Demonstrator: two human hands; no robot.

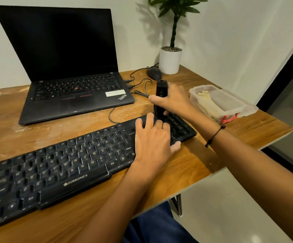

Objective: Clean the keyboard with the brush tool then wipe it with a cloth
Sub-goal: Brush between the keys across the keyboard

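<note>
Right hand (173, 100) grips the upright brush tool (160, 99) on the keyboard's (58, 165) right end; left hand (153, 139), fingers spread, presses the keys just beside; unbrushed length extends leftward.

Bare worktop (186, 174) lies open at lower centre of the frame. The laptop (68, 67) blocks the upper left; plastic box (221, 102) and plant pot (170, 61) crowd the upper right.

Dusty black keyboard (68, 171) lying diagonally on desk, black brush tool (160, 97) upright at its right end
</note>
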